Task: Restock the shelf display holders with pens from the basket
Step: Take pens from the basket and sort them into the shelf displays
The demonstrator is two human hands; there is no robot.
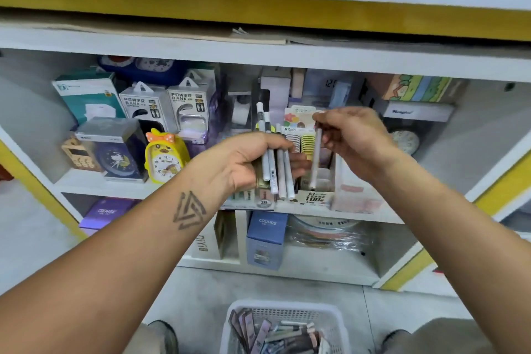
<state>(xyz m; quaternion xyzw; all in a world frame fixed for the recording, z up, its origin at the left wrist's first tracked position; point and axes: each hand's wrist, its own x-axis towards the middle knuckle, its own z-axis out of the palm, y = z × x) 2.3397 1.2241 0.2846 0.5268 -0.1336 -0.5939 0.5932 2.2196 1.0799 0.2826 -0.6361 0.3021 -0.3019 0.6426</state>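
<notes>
white slim pens [273, 164] bundled in left hand [247, 162], right hand [355, 138] pinching single pen [316, 158]

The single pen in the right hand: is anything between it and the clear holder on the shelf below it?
Nothing visible does. The right hand pinches the pen upright, its lower end already at the open top of the holder. The left hand, holding the bundle, is beside it to the left, not under it.
</notes>
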